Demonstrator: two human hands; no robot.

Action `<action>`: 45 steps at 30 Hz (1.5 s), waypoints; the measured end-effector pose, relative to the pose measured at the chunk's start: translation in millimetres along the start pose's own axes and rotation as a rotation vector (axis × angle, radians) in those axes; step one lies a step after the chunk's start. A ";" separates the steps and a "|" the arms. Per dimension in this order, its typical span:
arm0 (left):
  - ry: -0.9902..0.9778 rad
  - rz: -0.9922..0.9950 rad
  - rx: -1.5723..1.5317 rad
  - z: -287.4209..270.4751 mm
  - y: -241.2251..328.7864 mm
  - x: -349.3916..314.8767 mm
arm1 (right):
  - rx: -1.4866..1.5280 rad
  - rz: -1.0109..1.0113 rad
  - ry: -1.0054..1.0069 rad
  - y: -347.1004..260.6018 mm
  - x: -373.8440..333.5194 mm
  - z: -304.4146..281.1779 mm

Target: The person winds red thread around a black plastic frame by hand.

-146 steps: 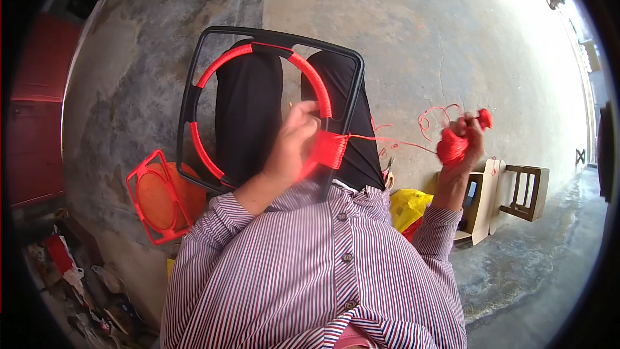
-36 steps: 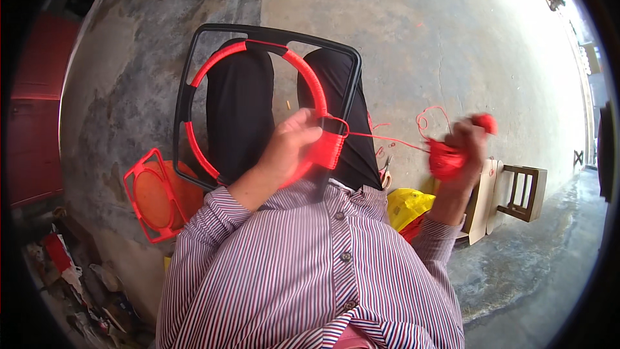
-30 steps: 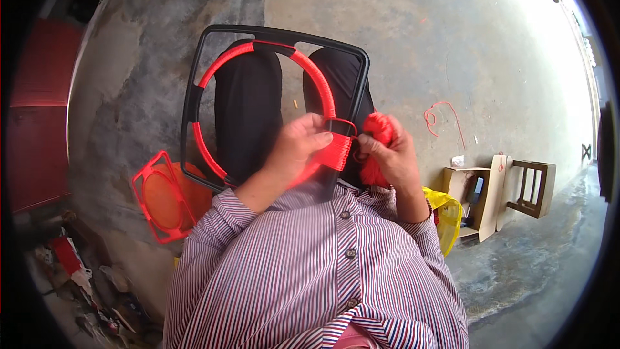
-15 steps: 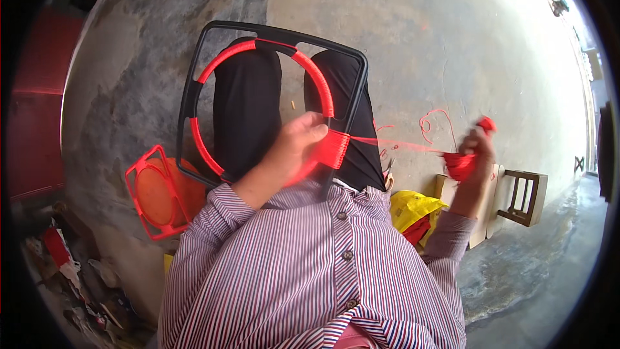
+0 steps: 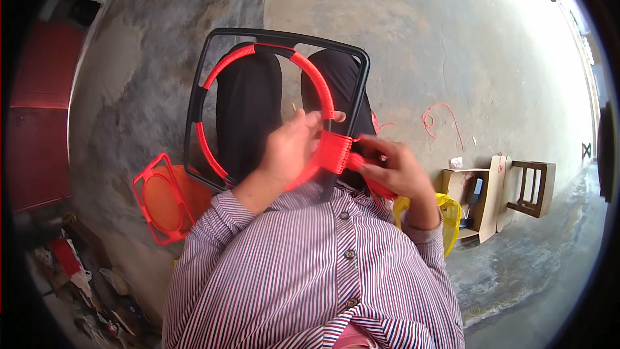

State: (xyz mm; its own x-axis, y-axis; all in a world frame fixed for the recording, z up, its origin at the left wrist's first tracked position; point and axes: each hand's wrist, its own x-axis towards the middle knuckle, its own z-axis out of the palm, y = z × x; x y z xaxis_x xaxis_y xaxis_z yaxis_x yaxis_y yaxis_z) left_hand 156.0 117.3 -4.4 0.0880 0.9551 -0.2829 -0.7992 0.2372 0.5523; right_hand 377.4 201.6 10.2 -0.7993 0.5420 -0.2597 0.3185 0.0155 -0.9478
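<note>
A black rectangular frame with a ring inside it (image 5: 365, 84) rests over my thighs. Bright red cord wraps long stretches of the ring, with bare black gaps between. At the right side a wide flat band of red cord (image 5: 336, 152) joins ring and frame. My left hand (image 5: 287, 152) grips the ring beside this band, its fingertips showing past the ring. Just right of the band, my right hand (image 5: 399, 171) holds a bundle of red cord (image 5: 380, 189), close against the frame's edge. The right fingers are slightly blurred and partly hide the bundle.
A red frame (image 5: 152, 200) leans by an orange round seat (image 5: 199, 187) at left. Right of me are a yellow bag (image 5: 451, 223), an open cardboard box (image 5: 489, 203) and a small wooden stool (image 5: 537, 189). A loose red cord (image 5: 445, 106) lies on the concrete floor.
My right hand has come in from far right, bringing the cord bundle to the frame's edge. The stretched cord has gone slack or out of sight. My left hand still grips the ring.
</note>
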 end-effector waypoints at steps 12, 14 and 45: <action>0.449 0.274 0.134 -3.3 -5.1 -4.6 | -0.274 -0.512 0.577 -14.5 54.8 14.7; 0.437 0.681 0.829 -11.8 -10.1 -7.3 | -0.649 -0.610 0.505 -40.3 60.5 30.6; 0.062 0.023 0.064 -3.2 -5.0 8.0 | 0.663 0.115 0.138 24.7 13.8 -4.3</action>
State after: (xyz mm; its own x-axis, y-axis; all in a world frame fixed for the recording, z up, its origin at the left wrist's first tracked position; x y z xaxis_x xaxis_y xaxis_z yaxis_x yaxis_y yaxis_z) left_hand 158.8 123.2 -12.0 0.0312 0.9481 -0.3163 -0.7606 0.2278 0.6079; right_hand 376.4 213.0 -16.0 -0.6930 0.6122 -0.3807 -0.0172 -0.5420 -0.8402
